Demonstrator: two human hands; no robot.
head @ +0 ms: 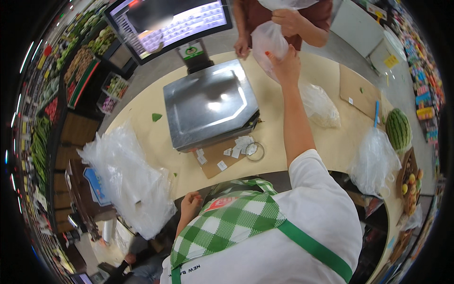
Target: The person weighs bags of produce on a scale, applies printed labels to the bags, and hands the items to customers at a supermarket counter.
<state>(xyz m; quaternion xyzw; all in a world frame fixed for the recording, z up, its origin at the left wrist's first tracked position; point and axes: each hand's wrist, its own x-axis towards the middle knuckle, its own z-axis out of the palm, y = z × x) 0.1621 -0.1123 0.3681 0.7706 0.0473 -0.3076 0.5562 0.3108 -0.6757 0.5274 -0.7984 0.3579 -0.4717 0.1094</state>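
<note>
My right hand [286,67] reaches across the counter and touches a filled white plastic bag [266,42], fingers spread along its side. Another person's hand [289,22] grips the same bag near its top. Close to my body, at the counter's near edge, my left hand [192,203] is held with curled fingers; whether it holds anything is unclear. Between the two arms stands a weighing scale with a metal platform [209,103], bare of goods. A clear plastic bag with pale contents [321,106] lies right of my forearm.
A stack of clear plastic bags [124,177] lies left. Cardboard with small labels [221,165] and a tape roll [255,152] sit before the scale. A screen [170,25] rises behind it. At right are a watermelon [398,129], hanging bags [376,161] and a fruit tray [408,177].
</note>
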